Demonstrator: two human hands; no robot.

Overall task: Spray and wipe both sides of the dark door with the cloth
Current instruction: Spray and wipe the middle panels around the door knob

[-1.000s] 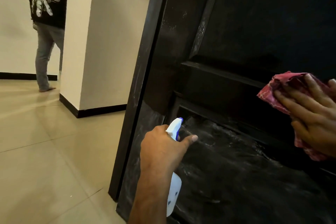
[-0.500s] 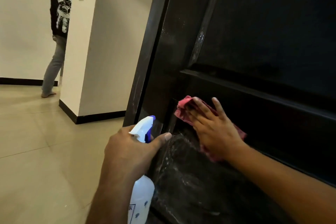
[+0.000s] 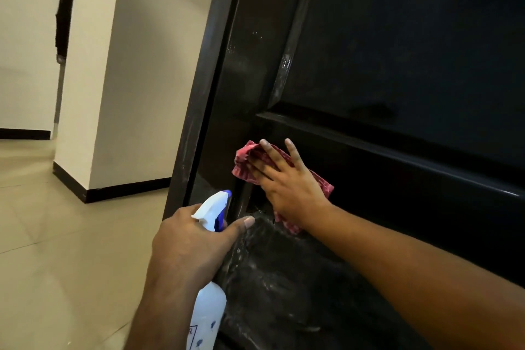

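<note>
Door [image 3: 397,51] filled the right of our view, dark and panelled, with its free edge toward the tiled floor [image 3: 56,250] and the white wall [image 3: 136,94] beyond. The cloth [image 3: 244,167], red and bunched, sat against the door at the corner where the cross rail [image 3: 397,176] met the left upright, just above the lower panel [image 3: 278,287]. Our right hand [image 3: 289,185] lay flat on it, fingers straight and spread, pressing rather than gripping. Our left hand [image 3: 187,244] was curled round the neck of the bottle [image 3: 208,312], thumb out, with the nozzle turned toward the door and close to the panel.

That lower panel showed pale wet streaks and droplets. The rail and the panel above it looked darker and drier, though glare made this hard to judge. We took the step in hand to be wiping the sprayed lower part of this side; the other side could not be seen.

To do it well, we thought the flat palm was right, since it spread pressure across the whole cloth. The strokes ought to overlap and run along the mouldings, with a fingertip pushing cloth into the grooves where liquid and dust would collect. We would work down from the rail, so that drips fell onto unwiped area. The cloth wanted refolding to a dry face once damp, or it would only smear. The bottle was best held off the panel, so it left no marks.
</note>
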